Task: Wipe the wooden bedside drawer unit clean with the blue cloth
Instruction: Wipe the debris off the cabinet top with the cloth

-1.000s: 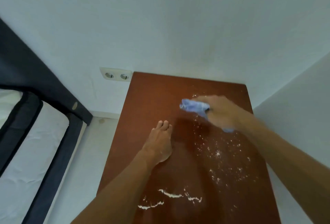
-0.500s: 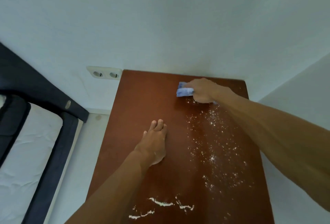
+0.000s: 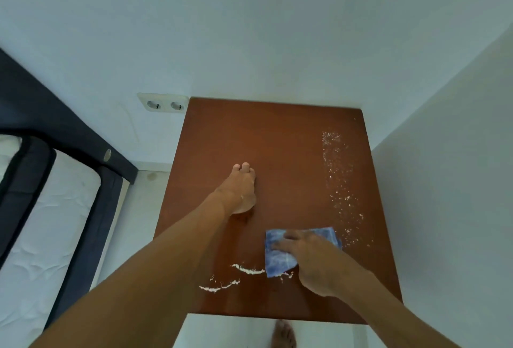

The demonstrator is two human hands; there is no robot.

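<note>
The reddish-brown wooden top of the bedside drawer unit [image 3: 272, 136] fills the middle of the view. My right hand [image 3: 313, 259] presses the blue cloth [image 3: 277, 256] flat on the near part of the top. My left hand [image 3: 240, 191] rests flat on the wood near the centre, fingers together, holding nothing. White powder [image 3: 340, 178] is scattered in a strip along the right side. Thicker white lines of powder [image 3: 244, 271] lie just left of the cloth near the front edge.
White walls close in behind and to the right of the unit. A double wall socket [image 3: 163, 103] sits at the unit's back left corner. A dark-framed bed with a white mattress [image 3: 41, 236] stands to the left. My bare foot [image 3: 283, 333] shows below the front edge.
My right hand has dragged the blue cloth from the back of the top down to the near part, sweeping powder off the middle. The left hand has stayed put.
</note>
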